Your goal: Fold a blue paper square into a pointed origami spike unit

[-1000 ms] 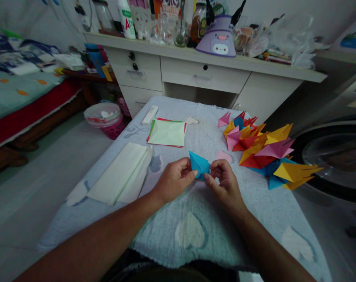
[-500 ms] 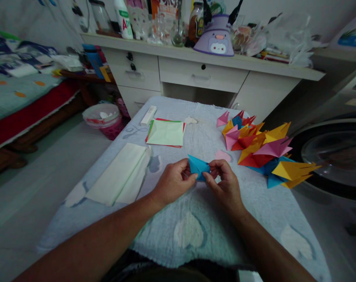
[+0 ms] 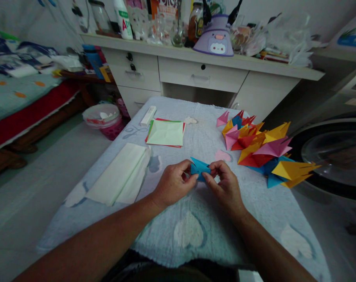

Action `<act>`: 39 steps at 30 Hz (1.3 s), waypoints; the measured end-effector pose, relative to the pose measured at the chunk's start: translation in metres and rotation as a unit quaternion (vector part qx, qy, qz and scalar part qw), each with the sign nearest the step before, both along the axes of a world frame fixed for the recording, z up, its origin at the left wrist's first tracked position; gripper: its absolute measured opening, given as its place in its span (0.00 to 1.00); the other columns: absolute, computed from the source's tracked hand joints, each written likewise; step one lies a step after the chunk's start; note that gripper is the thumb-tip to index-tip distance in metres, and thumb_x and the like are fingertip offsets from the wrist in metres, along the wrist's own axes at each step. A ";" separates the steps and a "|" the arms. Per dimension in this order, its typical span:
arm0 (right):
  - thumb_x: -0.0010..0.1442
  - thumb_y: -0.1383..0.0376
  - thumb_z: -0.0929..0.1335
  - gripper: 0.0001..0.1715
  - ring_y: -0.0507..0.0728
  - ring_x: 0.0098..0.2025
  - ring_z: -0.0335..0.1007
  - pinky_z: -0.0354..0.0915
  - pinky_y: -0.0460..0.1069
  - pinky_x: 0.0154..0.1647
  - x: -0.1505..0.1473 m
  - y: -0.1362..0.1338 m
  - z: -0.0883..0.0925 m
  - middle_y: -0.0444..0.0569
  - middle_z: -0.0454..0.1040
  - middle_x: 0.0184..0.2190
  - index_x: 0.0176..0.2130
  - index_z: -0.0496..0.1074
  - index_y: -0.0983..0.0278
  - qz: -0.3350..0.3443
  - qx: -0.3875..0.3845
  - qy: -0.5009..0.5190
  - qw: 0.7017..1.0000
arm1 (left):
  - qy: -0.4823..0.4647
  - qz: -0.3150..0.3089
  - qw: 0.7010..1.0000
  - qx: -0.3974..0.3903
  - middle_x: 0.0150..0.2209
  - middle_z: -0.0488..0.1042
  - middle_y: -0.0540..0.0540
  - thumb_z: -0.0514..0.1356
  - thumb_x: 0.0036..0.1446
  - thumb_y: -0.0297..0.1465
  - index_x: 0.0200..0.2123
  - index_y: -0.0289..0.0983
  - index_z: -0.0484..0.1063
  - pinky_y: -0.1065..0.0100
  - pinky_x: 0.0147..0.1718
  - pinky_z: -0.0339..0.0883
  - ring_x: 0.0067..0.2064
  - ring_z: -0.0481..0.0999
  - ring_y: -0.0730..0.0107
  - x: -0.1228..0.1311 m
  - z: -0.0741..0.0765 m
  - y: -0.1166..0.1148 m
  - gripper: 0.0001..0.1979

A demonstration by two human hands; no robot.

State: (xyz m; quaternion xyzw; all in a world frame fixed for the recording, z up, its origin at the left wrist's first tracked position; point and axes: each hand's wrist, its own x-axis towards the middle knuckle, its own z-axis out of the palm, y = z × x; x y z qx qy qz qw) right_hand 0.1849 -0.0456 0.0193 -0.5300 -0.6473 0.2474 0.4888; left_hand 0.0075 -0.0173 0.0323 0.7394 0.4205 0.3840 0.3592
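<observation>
A small folded piece of blue origami paper (image 3: 200, 168) is held between my two hands, just above the cloth-covered table. My left hand (image 3: 175, 179) pinches its left side, with the thumb at the lower edge. On the right side, my right hand (image 3: 225, 181) grips it between thumb and fingers. One pointed corner sticks up at the upper left. Beyond my hands lies a stack of square paper (image 3: 166, 132), pale green on top with red and green edges below. Folded paper pieces (image 3: 254, 147) in yellow, red, pink and blue sit in a cluster to the right.
A folded white cloth or paper (image 3: 119, 174) lies left of my hands, and a white narrow box (image 3: 148, 115) at the far left of the table (image 3: 192, 227). A desk (image 3: 204, 74) stands behind, a pink bin (image 3: 107, 123) left, and a front-loading washing machine (image 3: 336, 149) right.
The blue paper's upper flap has shifted and folded differently, so it looks narrower with its point lower. Both hands keep their pinch, with the left fingers moved slightly to the right.
</observation>
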 end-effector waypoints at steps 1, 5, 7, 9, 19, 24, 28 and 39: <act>0.59 0.66 0.69 0.06 0.53 0.31 0.63 0.61 0.48 0.33 0.000 0.000 0.001 0.42 0.65 0.29 0.35 0.66 0.60 0.001 0.009 -0.007 1.000 | 0.000 -0.001 1.000 -0.008 0.25 0.72 0.53 0.60 0.53 0.28 0.32 0.36 0.71 0.75 0.25 0.61 0.25 0.70 0.77 0.000 -0.001 0.000 0.02; 0.59 0.68 0.68 0.07 0.52 0.31 0.62 0.61 0.48 0.33 -0.001 -0.001 0.004 0.42 0.65 0.29 0.31 0.65 0.61 0.003 0.052 -0.036 0.998 | -0.002 0.001 1.000 -0.030 0.26 0.72 0.53 0.61 0.52 0.29 0.33 0.36 0.72 0.74 0.27 0.63 0.27 0.71 0.75 0.001 -0.005 0.002 0.04; 0.59 0.70 0.68 0.07 0.52 0.31 0.63 0.61 0.48 0.33 -0.002 -0.002 0.004 0.42 0.65 0.29 0.31 0.64 0.61 0.001 0.063 -0.050 0.997 | 0.002 0.009 1.000 -0.025 0.25 0.71 0.53 0.60 0.52 0.29 0.32 0.36 0.72 0.73 0.26 0.62 0.26 0.69 0.75 0.002 -0.007 0.003 0.03; 0.59 0.71 0.68 0.08 0.52 0.30 0.63 0.61 0.47 0.32 -0.004 -0.003 0.002 0.41 0.65 0.28 0.32 0.64 0.60 -0.005 0.077 -0.073 0.994 | 0.005 0.015 1.000 -0.018 0.24 0.70 0.53 0.60 0.52 0.28 0.31 0.36 0.71 0.73 0.26 0.60 0.26 0.68 0.75 0.003 -0.009 0.003 0.02; 0.58 0.76 0.64 0.11 0.55 0.35 0.64 0.63 0.50 0.35 -0.007 -0.005 -0.002 0.46 0.67 0.31 0.37 0.63 0.60 0.027 0.197 -0.166 0.966 | -0.067 -0.011 0.995 -0.077 0.25 0.68 0.53 0.61 0.53 0.29 0.33 0.36 0.71 0.73 0.27 0.61 0.27 0.68 0.75 0.005 -0.022 0.003 0.04; 0.58 0.75 0.63 0.13 0.57 0.37 0.66 0.65 0.52 0.37 -0.006 -0.007 0.000 0.47 0.68 0.34 0.40 0.65 0.59 0.036 0.176 -0.161 0.970 | -0.137 -0.056 0.981 -0.127 0.32 0.74 0.49 0.62 0.54 0.31 0.39 0.35 0.73 0.69 0.34 0.67 0.33 0.73 0.70 0.004 -0.018 0.002 0.09; 0.58 0.74 0.63 0.12 0.57 0.37 0.67 0.65 0.53 0.35 -0.004 -0.007 0.002 0.48 0.69 0.33 0.39 0.66 0.59 0.018 0.166 -0.154 0.974 | -0.220 -0.110 0.952 -0.183 0.37 0.77 0.45 0.63 0.55 0.34 0.45 0.35 0.73 0.67 0.40 0.70 0.40 0.76 0.67 0.004 -0.011 0.002 0.15; 0.61 0.73 0.66 0.08 0.54 0.31 0.64 0.61 0.49 0.31 -0.010 -0.004 0.000 0.44 0.67 0.29 0.34 0.64 0.60 0.022 0.150 -0.159 0.975 | -0.184 -0.041 0.957 -0.219 0.29 0.74 0.49 0.60 0.55 0.33 0.36 0.33 0.74 0.71 0.28 0.69 0.28 0.73 0.73 0.009 -0.008 0.001 0.09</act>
